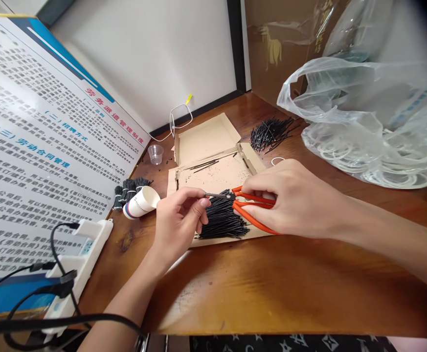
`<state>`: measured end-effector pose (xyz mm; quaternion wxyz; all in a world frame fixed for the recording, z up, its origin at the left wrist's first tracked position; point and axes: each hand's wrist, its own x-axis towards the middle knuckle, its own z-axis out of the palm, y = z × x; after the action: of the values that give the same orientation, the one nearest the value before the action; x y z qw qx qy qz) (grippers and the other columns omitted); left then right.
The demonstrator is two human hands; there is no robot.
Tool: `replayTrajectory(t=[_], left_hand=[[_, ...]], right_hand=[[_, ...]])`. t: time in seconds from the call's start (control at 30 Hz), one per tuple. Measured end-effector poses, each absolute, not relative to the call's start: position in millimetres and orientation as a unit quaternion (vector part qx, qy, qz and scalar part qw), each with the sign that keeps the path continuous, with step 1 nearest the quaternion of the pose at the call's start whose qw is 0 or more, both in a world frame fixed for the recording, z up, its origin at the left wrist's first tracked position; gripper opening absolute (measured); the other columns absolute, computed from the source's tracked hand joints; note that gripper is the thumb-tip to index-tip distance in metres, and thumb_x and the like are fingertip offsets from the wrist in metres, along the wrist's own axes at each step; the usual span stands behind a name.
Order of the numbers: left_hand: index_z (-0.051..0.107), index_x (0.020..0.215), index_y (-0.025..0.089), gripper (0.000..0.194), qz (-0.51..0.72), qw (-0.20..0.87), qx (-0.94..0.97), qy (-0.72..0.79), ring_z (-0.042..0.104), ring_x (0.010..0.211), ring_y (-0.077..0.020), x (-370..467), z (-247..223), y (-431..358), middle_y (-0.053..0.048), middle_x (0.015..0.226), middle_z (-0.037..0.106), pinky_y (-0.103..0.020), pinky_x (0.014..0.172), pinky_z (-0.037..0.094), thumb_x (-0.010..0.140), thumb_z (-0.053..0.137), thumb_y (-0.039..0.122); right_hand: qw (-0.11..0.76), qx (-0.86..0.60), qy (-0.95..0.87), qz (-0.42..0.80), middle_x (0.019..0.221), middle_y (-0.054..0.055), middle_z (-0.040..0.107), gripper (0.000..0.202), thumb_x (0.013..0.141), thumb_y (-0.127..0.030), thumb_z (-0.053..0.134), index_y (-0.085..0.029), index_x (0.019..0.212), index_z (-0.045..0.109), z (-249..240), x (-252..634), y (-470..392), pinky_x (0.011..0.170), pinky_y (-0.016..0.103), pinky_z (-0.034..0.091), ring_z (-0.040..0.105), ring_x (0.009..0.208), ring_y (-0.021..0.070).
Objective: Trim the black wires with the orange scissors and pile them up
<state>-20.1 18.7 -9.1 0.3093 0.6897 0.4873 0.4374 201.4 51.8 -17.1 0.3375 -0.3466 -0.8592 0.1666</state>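
The right hand (290, 196) grips orange-handled metal scissors (231, 196), blades toward nine o'clock; the left hand (179, 215) is narrowed at the blade tips, contents indeterminable. Immediately below, a pile of thin black strands (220, 220) lies on an open tan cardboard box (208, 139). Outward: tilted white paper cup (140, 204), nine o'clock; translucent plastic bag (363, 124), two o'clock.

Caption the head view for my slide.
Right hand holding orange-handled scissors, left hand by the blades, over black strands on cardboard.
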Motion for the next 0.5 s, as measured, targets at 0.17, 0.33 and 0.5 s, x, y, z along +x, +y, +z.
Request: replayTrajectory(t=[0.17, 0.33, 0.5], left_hand=[[0.063, 0.083, 0.016, 0.010, 0.447, 0.314, 0.684, 0.484, 0.052, 0.036, -0.0080, -17.4, -8.4, 16.3, 0.000, 0.056, 0.064, -0.019, 0.035, 0.041, 0.091, 0.066, 0.022], [0.064, 0.083, 0.015, 0.009, 0.447, 0.305, 0.686, 0.487, 0.052, 0.037, -0.0075, -16.5, -6.7, 15.3, 0.001, 0.056, 0.064, -0.019, 0.037, 0.042, 0.091, 0.065, 0.020], [0.065, 0.084, 0.015, 0.007, 0.447, 0.299, 0.690, 0.484, 0.052, 0.038, -0.0075, -16.6, -6.1, 16.3, 0.001, 0.058, 0.064, -0.019, 0.038, 0.043, 0.091, 0.066, 0.019]], right_hand=[[0.354, -0.336, -0.856, 0.172, 0.048, -0.006, 0.026, 0.033, 0.077, -0.023, 0.055, -0.020, 0.053, 0.033, -18.5, 200.9, 51.1, 0.049, 0.028, 0.019, 0.020, 0.048, 0.0082], [0.358, -0.328, -0.860, 0.157, 0.049, -0.006, 0.026, 0.032, 0.079, -0.022, 0.054, -0.020, 0.053, 0.036, -18.7, 201.5, 52.2, 0.050, 0.027, 0.020, 0.019, 0.049, 0.0083], [0.381, -0.326, -0.850, 0.162, 0.050, -0.006, 0.024, 0.030, 0.078, -0.021, 0.056, -0.019, 0.052, 0.040, -16.6, 203.0, 50.9, 0.049, 0.028, 0.020, 0.019, 0.049, 0.0085]])
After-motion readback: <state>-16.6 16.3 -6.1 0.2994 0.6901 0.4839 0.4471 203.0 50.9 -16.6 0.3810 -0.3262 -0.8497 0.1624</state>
